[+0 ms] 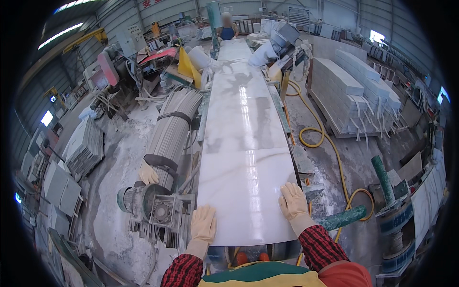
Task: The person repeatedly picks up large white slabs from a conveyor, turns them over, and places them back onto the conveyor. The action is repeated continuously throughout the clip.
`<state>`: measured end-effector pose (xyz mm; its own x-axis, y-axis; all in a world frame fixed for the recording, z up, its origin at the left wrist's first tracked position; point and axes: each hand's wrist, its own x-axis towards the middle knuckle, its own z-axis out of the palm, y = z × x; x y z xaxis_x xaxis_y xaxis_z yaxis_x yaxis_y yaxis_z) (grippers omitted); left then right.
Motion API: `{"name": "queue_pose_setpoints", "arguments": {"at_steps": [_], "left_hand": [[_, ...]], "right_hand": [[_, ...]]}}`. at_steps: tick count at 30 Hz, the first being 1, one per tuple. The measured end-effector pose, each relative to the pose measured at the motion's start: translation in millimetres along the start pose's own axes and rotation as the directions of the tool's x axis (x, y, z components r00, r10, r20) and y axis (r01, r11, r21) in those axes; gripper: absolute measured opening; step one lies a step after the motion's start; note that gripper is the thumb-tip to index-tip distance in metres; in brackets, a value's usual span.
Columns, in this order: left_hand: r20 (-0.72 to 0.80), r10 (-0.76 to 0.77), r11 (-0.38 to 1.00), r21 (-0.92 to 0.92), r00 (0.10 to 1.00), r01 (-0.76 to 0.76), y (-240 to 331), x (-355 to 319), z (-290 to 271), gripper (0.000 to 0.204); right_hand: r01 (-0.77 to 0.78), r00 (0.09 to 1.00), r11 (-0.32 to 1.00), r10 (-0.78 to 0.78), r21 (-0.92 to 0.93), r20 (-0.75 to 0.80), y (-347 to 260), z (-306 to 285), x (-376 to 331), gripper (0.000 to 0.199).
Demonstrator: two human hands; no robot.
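A glossy white stone slab (239, 191) with faint tan veins lies flat in front of me, its near edge close to my waist. At its near left edge rests my left hand (204, 224), in a cream rubber glove, fingers stretched out over the surface. My right hand (292, 203), gloved alike, lies on the right edge somewhat farther up, fingers extended. Neither hand appears to hold anything loose; the slab's underside is hidden. Beyond a seam, another white slab (272, 129) with grey patches continues the line away from me.
Left stand a motor with gearbox (160, 210) and a strapped bundle of grey strips (174, 119); a loose glove (148, 173) lies there. Right are a yellow hose (337, 158), a green roller (344, 218) and stacked pale blocks (339, 91). Another person (227, 31) stands at the far end.
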<state>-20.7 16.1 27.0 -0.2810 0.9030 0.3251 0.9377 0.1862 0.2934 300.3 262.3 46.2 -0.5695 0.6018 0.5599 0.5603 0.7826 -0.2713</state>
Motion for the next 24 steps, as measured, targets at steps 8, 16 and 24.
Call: {"name": "queue_pose_setpoints", "arguments": {"at_steps": [8,16,24], "left_hand": [[-0.010,-0.017,1.000,0.001,1.000,0.017,-0.5,-7.9,2.5,0.043],[-0.016,-0.010,1.000,0.014,1.000,0.011,-0.4,-11.7,3.7,0.043],[-0.052,0.025,1.000,0.019,0.998,-0.024,2.7,-14.6,-0.3,0.044]], "right_hand": [[-0.008,1.000,1.000,0.008,-0.005,-0.003,-1.3,1.2,-7.7,0.035],[-0.008,1.000,1.000,0.008,-0.010,0.007,-5.0,-3.9,-9.0,0.034],[-0.010,1.000,1.000,0.010,-0.020,0.015,-7.0,-5.7,-14.0,0.036]]}}
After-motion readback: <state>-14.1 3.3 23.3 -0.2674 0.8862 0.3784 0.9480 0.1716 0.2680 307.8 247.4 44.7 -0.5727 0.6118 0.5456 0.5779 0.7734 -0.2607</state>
